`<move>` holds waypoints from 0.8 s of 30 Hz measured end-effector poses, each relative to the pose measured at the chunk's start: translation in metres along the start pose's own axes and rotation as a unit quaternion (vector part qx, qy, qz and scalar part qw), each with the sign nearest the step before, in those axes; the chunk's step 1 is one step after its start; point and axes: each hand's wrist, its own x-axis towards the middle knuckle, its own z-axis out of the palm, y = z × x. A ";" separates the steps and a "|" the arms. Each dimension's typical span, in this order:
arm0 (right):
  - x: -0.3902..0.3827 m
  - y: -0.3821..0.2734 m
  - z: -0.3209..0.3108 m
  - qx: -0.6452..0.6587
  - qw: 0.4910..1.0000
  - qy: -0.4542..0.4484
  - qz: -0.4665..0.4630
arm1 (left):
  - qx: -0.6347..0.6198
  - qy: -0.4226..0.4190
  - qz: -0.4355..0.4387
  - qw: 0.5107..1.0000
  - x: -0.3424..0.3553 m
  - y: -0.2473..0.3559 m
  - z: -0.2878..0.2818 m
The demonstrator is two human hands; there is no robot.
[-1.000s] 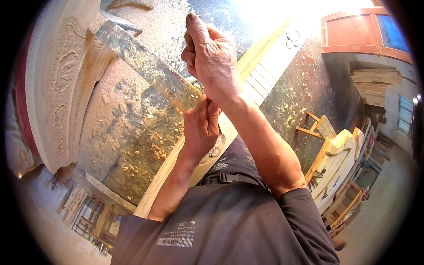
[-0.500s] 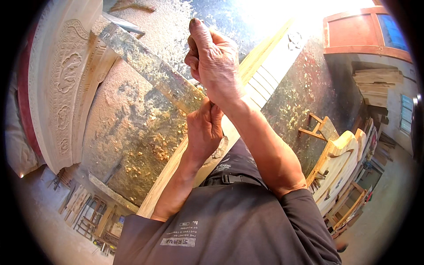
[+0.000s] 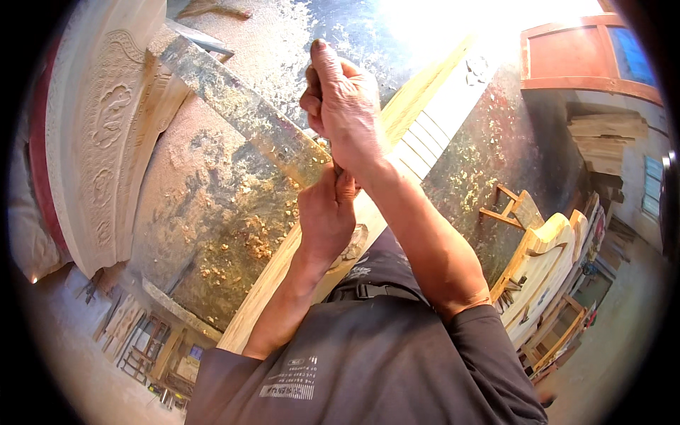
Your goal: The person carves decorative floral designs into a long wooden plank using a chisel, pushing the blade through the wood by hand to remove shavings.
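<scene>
A long pale wooden board (image 3: 265, 297) slants from lower left to upper right beneath my hands, with several straight grooves (image 3: 428, 134) across it and carved motifs (image 3: 356, 243) cut into its face. My right hand (image 3: 347, 106) is a fist, thumb pointing up, wrapped round the upper part of a slim tool. Below it, my left hand (image 3: 324, 219) pinches the same tool low down, close to the board. Only a short dark bit of the tool (image 3: 338, 169) shows between the hands; its tip and most of its handle are hidden, so its kind cannot be made out.
A worn wooden beam (image 3: 241, 99) runs from upper left to the board. Shavings (image 3: 255, 241) and sawdust cover the floor. At left stands a large carved wooden panel (image 3: 106, 142). To the right are a small wooden stool (image 3: 520, 209) and a curved wooden piece (image 3: 538, 262) bearing several tools.
Both hands keep their hold on the tool. The right hand sits slightly lower and further right in the picture, and the left wrist has tilted a little. The board looks nearly unmoved.
</scene>
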 end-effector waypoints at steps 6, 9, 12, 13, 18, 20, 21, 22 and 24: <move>-0.010 -0.017 0.011 0.006 0.999 -0.052 -0.001 | -0.116 0.013 -0.016 0.993 -0.003 -0.002 -0.003; -0.023 -0.036 0.018 -0.028 0.996 -0.070 -0.040 | -0.142 -0.030 -0.006 0.989 -0.002 0.005 -0.016; -0.025 -0.036 0.022 -0.033 0.994 -0.081 -0.062 | -0.124 -0.018 0.018 0.992 -0.002 0.010 -0.016; -0.024 -0.035 0.021 -0.032 0.995 -0.078 -0.052 | -0.121 -0.021 0.020 0.992 -0.002 0.010 -0.016; -0.025 -0.033 0.019 -0.031 0.996 -0.064 -0.060 | -0.121 -0.012 0.039 0.992 -0.002 0.007 -0.013; -0.025 -0.032 0.019 -0.034 0.995 -0.065 -0.062 | -0.130 -0.005 0.033 0.991 -0.002 0.007 -0.011; -0.024 -0.031 0.018 -0.037 0.995 -0.067 -0.063 | -0.136 -0.001 0.031 0.990 -0.002 0.007 -0.010; -0.023 -0.030 0.018 -0.040 0.995 -0.071 -0.064 | -0.136 -0.004 0.031 0.990 -0.002 0.007 -0.010; -0.022 -0.029 0.017 -0.043 0.995 -0.063 -0.062 | -0.137 -0.009 0.032 0.990 -0.001 0.008 -0.012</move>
